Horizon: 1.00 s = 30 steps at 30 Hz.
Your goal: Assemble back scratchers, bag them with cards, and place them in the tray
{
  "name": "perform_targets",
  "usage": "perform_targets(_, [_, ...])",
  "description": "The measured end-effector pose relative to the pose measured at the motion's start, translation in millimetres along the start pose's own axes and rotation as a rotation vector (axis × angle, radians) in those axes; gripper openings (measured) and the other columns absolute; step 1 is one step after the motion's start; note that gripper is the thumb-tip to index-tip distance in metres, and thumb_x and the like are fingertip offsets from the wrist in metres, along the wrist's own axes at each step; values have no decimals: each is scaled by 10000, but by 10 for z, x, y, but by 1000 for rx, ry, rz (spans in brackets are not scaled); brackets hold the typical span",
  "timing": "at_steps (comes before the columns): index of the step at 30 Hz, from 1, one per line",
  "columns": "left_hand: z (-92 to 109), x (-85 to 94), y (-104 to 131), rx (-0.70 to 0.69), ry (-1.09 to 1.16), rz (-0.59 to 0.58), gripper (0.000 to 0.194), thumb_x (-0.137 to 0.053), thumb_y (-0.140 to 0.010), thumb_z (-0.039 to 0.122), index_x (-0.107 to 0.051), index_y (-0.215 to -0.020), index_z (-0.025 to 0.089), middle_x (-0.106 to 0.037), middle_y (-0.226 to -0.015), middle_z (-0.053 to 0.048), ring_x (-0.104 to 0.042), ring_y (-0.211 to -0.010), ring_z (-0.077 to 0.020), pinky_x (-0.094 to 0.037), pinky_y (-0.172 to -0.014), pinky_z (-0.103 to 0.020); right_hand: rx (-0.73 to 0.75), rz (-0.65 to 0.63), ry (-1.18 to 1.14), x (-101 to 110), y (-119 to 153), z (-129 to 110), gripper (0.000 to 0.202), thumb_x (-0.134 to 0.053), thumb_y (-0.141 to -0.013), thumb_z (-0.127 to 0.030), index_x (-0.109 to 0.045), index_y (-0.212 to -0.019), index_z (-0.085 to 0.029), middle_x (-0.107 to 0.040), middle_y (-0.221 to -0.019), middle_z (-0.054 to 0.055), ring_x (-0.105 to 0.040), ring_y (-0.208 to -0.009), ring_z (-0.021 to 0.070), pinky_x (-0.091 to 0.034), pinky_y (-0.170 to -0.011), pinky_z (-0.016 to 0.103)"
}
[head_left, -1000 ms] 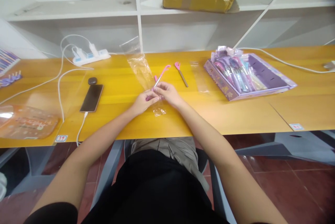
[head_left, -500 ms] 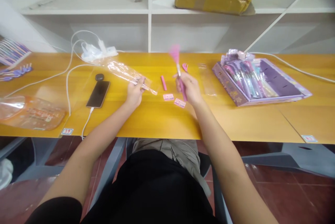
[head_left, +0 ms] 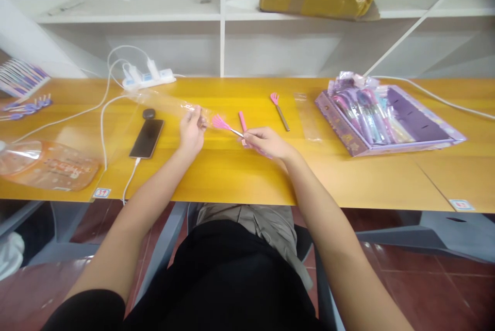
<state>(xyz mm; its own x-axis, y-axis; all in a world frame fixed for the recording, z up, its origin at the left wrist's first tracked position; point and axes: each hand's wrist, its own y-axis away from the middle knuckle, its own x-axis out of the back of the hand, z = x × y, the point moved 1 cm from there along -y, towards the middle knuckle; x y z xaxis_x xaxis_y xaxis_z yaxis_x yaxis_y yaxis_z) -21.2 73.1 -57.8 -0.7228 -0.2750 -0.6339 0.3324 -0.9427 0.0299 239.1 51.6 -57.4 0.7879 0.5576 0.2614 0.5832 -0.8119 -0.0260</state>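
Note:
My left hand (head_left: 192,129) pinches a long clear plastic bag (head_left: 166,101) near its right end. In my right hand (head_left: 266,141) is a pink item with a fan-shaped, brush-like head (head_left: 221,122) and a silver shaft, its head pointing left at the bag's end. Whether the head is inside the bag or just beside it, I cannot tell. A small pink stick (head_left: 242,120) lies behind my right fingers. Farther back rests a pink claw-shaped scratcher (head_left: 279,110) with a metal handle. The small pink cards are mostly covered by my right hand.
To the right are a flat clear sleeve (head_left: 308,117) and a purple display box (head_left: 417,119) of wrapped pens. On the left lie a phone (head_left: 146,138) on a charging cable, a black case (head_left: 148,113), a power strip (head_left: 162,77) and an orange bottle (head_left: 65,165).
My right hand has swung the pink item from upright to pointing left, toward the bag. My left hand has shifted slightly left. The scratcher's handle is now uncovered.

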Motion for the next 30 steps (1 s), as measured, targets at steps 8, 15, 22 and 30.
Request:
perform_targets(8, [-140, -27, 130, 90, -79, -139, 240, -958, -888, 291, -745, -858, 184, -717, -792, 19, -663, -693, -75, -514, -653, -193, 28, -10, 22, -2, -36, 84, 513, -642, -1040, -643, -778, -959, -155, -589, -707, -13, -447, -546, 89, -331, -498, 240])
perform_targets(15, [-193, -71, 249, 136, -137, -205, 339, -1032, -789, 339, -762, -878, 153, -733, -806, 4, -666, -713, -82, -518, -657, -197, 33, 20, 35, -38, -36, 51, 549, -639, -1048, -667, -670, -797, -179, -563, -649, -25, -426, -537, 86, -323, -527, 250])
perform_targets(22, [-234, -91, 290, 186, -126, -213, 358, -1040, -770, 305, -727, -837, 145, -732, -804, 5, -668, -727, -77, -520, -693, -196, 13, 41, -45, -61, -76, 72, 519, -742, -996, -694, -706, -1039, -178, -641, -712, -25, -533, -579, 102, -417, -551, 238])
perform_targets(30, [-27, -17, 24, 122, 30, -49, 207, -932, -916, 252, -750, -839, 190, -726, -798, 16, -655, -673, -52, -529, -666, -181, 143, 235, -264, 73, -94, 50, 605, -712, -969, -797, -717, -1169, -227, -663, -800, -7, -493, -572, 118, -452, -537, 272])
